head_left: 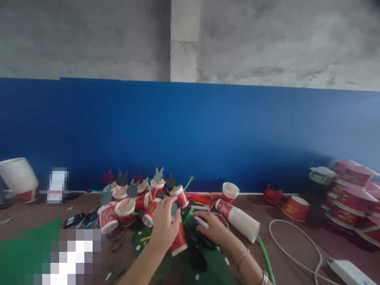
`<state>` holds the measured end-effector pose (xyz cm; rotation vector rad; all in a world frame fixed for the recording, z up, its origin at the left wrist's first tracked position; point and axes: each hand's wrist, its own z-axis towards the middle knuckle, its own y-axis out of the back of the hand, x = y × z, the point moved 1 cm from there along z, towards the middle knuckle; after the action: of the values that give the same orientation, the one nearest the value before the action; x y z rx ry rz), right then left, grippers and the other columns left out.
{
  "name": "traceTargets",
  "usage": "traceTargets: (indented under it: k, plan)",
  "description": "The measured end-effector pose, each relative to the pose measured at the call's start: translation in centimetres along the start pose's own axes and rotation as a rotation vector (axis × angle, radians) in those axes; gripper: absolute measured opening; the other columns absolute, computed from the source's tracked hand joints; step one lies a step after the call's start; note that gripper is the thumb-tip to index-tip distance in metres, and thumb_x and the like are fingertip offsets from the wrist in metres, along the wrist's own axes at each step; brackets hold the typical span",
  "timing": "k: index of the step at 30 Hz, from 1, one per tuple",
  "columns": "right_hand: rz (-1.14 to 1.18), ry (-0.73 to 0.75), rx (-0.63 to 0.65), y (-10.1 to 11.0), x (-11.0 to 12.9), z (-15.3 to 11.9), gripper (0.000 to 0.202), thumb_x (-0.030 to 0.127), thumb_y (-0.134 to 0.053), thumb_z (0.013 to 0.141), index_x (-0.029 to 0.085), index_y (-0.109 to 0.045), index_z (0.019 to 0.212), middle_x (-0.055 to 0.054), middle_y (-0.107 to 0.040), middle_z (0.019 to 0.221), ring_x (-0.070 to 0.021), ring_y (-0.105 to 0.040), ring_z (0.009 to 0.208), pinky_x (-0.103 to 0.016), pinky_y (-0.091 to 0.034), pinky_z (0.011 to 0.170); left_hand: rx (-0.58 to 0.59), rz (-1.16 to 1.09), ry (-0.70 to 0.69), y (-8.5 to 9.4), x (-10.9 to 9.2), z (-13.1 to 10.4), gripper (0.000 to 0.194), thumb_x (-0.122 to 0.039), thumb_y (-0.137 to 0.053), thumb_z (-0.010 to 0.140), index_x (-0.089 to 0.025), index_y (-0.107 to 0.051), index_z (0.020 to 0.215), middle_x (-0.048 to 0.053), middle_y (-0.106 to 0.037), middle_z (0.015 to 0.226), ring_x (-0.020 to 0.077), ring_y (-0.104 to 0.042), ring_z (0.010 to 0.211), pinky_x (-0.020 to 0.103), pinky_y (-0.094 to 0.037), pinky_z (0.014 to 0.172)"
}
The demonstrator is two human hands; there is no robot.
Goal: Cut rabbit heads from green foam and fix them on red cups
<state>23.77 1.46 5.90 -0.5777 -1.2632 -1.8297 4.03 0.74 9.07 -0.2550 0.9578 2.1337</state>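
My left hand (168,219) is at a red paper cup (179,240), with the thumb against its upper part and the fingers reaching forward; the palm hides part of this cup. A grey cut-out (174,208) shows between thumb and index finger. A slim white pen-like stick (202,221) is pinched in my right hand (213,227), just right of the cup. Several red-and-white cups with paper animal heads, such as a grey rabbit head (158,174), crowd together beyond my left hand. Dark scraps (197,245) lie between my hands on a green sheet (215,269).
A stack of paper cups (243,223) lies to the right, near a single upright cup (230,192). Further right are a red tape-like item (272,194), an overturned red cup (295,208), a white cable (310,237) and piled red cups (347,198). A blue panel (190,138) stands behind.
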Motion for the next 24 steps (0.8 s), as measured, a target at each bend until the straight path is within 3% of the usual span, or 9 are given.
traceTargets:
  k: [2,4,7,9,13,16,20,24]
  plan:
    - [-0.128,0.092,0.102,-0.5,-0.7,-0.3,0.055,0.004,-0.047,0.059,0.023,-0.065,0.108,-0.005,-0.066,0.115,-0.0236,-0.058,0.106,-0.039,-0.043,0.093,0.044,0.031,-0.067,0.0,-0.4,-1.3,0.033,-0.019,-0.044,0.086,-0.019,-0.053,0.118,0.013,-0.060,0.114,0.0266,-0.054,0.110,0.047,-0.045,0.093]
    - [-0.238,0.084,0.074,-0.6,-1.3,-0.2,0.063,-0.001,-0.041,0.059,0.021,-0.062,0.114,-0.007,-0.063,0.120,-0.0225,-0.054,0.112,-0.038,-0.039,0.096,0.155,0.079,-0.193,0.0,-0.6,-3.0,0.040,-0.021,-0.047,0.084,-0.020,-0.049,0.125,0.013,-0.055,0.125,0.0284,-0.046,0.121,0.048,-0.041,0.099]
    - [-0.387,0.000,-0.037,0.2,-1.8,0.3,0.048,0.000,-0.039,0.066,0.018,-0.067,0.101,-0.009,-0.068,0.106,-0.0227,-0.057,0.102,-0.036,-0.041,0.091,0.315,0.199,-0.406,-0.2,-0.1,-5.6,0.057,-0.031,-0.056,0.080,-0.021,-0.042,0.134,0.012,-0.047,0.138,0.0316,-0.036,0.130,0.052,-0.033,0.104]
    - [-0.477,-0.071,-0.061,1.0,-1.9,0.4,0.036,0.005,-0.041,0.072,0.018,-0.070,0.089,-0.009,-0.069,0.096,-0.0244,-0.058,0.095,-0.036,-0.041,0.087,0.340,0.273,-0.485,-0.5,0.4,-6.6,0.053,-0.031,-0.056,0.080,-0.025,-0.045,0.131,0.008,-0.048,0.138,0.0293,-0.038,0.128,0.051,-0.030,0.105]
    - [-0.587,-0.176,-0.027,2.0,-1.6,0.1,0.024,0.012,-0.047,0.074,0.019,-0.070,0.076,-0.009,-0.070,0.084,-0.0267,-0.059,0.090,-0.035,-0.041,0.078,0.166,0.334,-0.430,-0.9,1.3,-7.0,0.034,-0.019,-0.049,0.081,-0.026,-0.060,0.113,0.005,-0.059,0.125,0.0242,-0.044,0.122,0.048,-0.017,0.111]
    - [-0.601,-0.182,0.023,1.8,-1.0,-0.2,0.022,0.013,-0.048,0.074,0.020,-0.069,0.074,-0.008,-0.070,0.082,-0.0248,-0.059,0.086,-0.032,-0.040,0.075,0.071,0.315,-0.339,-0.8,1.5,-6.8,0.032,-0.012,-0.047,0.077,-0.023,-0.064,0.101,0.007,-0.060,0.122,0.0247,-0.043,0.123,0.047,-0.016,0.111]
    - [-0.607,-0.157,0.083,0.4,0.3,-0.5,0.019,0.015,-0.051,0.074,0.018,-0.069,0.079,-0.009,-0.069,0.087,-0.0249,-0.058,0.089,-0.032,-0.039,0.077,0.040,0.299,-0.239,-0.6,1.7,-6.8,0.033,-0.007,-0.045,0.072,-0.020,-0.065,0.093,0.010,-0.058,0.122,0.0276,-0.041,0.124,0.050,-0.023,0.107]
    - [-0.624,-0.136,0.197,-0.8,2.2,-1.2,0.019,0.015,-0.054,0.071,0.018,-0.069,0.082,-0.011,-0.068,0.093,-0.0271,-0.057,0.096,-0.032,-0.039,0.078,0.058,0.271,-0.256,-0.4,1.5,-7.1,0.039,-0.007,-0.046,0.067,-0.021,-0.063,0.099,0.010,-0.056,0.124,0.0302,-0.038,0.125,0.054,-0.024,0.106]
